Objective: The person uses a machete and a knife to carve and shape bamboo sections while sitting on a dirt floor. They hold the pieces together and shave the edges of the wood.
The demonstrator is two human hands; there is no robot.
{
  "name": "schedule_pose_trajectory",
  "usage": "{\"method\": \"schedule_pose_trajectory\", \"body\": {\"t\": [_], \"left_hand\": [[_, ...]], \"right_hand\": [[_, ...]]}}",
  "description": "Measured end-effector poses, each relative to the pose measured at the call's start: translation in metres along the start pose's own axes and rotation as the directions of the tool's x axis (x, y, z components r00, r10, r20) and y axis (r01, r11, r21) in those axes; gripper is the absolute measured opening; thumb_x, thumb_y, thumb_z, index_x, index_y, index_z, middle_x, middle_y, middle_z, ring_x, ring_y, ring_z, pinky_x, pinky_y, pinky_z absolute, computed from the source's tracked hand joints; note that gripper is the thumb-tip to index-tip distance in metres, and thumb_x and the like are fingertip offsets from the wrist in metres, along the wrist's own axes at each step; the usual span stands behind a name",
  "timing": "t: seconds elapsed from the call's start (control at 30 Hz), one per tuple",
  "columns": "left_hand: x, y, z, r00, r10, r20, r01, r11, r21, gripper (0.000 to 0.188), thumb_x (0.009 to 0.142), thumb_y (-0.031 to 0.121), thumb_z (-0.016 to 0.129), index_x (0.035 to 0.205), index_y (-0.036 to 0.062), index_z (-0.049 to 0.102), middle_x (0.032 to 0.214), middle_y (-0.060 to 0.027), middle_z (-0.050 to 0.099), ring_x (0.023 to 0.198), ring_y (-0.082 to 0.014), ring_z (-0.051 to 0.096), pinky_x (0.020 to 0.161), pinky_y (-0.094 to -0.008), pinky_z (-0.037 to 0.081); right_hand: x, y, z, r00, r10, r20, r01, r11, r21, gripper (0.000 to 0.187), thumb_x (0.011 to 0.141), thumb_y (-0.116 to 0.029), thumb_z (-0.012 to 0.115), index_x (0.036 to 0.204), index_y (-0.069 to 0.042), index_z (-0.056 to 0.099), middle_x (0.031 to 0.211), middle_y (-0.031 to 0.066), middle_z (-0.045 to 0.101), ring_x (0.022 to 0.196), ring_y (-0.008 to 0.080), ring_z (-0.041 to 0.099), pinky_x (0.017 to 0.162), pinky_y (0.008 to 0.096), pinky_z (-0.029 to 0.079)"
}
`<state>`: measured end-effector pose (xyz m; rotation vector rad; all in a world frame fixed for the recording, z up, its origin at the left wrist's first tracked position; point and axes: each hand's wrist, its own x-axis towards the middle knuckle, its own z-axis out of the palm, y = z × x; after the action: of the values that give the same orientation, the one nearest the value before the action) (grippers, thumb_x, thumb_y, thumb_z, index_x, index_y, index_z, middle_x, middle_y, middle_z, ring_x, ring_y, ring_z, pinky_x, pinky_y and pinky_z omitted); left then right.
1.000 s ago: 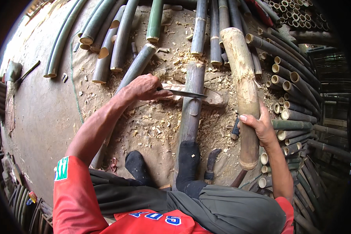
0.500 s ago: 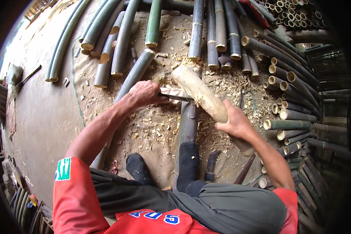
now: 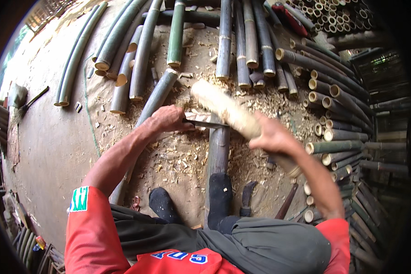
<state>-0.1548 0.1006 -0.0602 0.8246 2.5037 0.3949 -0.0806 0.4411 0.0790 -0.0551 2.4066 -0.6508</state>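
My left hand [image 3: 170, 118] is closed round the handle end of a knife [image 3: 206, 123], whose dark blade reaches right across a bamboo pole [image 3: 218, 153]. The handle itself is hidden in the fist. In my right hand [image 3: 275, 135] is a thick pale wooden club [image 3: 226, 107], slanting from upper left to lower right. Its thick part is over the blade's right end, and it covers some of the pole; whether they touch I cannot tell. My right foot, in a dark sock [image 3: 220, 194], rests on the near part of the pole.
Bamboo poles lie along the far side, including a green one [image 3: 175, 41]; more are stacked at right [image 3: 338, 147]. Wood chips [image 3: 182, 160] litter the floor. Near my right foot lie a curved blade [image 3: 247, 194] and a dark brown stick-like piece [image 3: 287, 201].
The right hand and the club's near end have moved slightly away from me, blurred by motion. The left hand still holds the knife across the pole. The whole view has shifted a little.
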Motion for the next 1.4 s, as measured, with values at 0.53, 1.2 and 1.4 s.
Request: {"method": "schedule_pose_trajectory", "body": {"t": [0.53,1.2,1.4], "left_hand": [[0.008,-0.009,0.011,0.992,0.082,0.092,-0.069,0.988,-0.138,0.067,0.091,0.065,0.072,0.079,-0.0004,0.077,0.065,-0.0167,0.069,0.061,-0.0335,0.069,0.061,-0.0478,0.056],[-0.013,0.009,0.011,0.994,-0.039,0.098,0.038,0.999,0.011,0.055,0.093,0.059,0.074,0.085,0.0049,0.078,0.066,-0.0101,0.069,0.059,-0.0252,0.068,0.057,-0.0445,0.054],[-0.051,0.014,0.040,0.981,0.010,-0.191,0.029,0.979,0.203,0.034,0.100,0.044,0.066,0.092,0.0110,0.062,0.071,-0.0079,0.066,0.063,-0.0267,0.070,0.057,-0.0437,0.054]], "right_hand": [[0.009,0.000,-0.013,0.998,-0.031,0.046,0.029,0.998,0.057,0.076,0.069,-0.023,0.085,0.132,0.003,0.053,0.114,0.0229,0.068,0.097,0.0345,0.071,0.088,0.0425,0.061],[-0.032,0.027,0.015,0.953,-0.031,-0.303,0.220,0.759,0.613,0.094,0.070,-0.027,0.086,0.149,0.002,0.045,0.129,0.0157,0.064,0.112,0.0240,0.065,0.100,0.0367,0.053],[-0.045,0.059,0.036,0.953,0.132,-0.272,0.146,0.588,0.796,0.086,0.071,-0.021,0.083,0.146,0.000,0.048,0.124,0.0114,0.063,0.107,0.0203,0.064,0.094,0.0348,0.054]]}}
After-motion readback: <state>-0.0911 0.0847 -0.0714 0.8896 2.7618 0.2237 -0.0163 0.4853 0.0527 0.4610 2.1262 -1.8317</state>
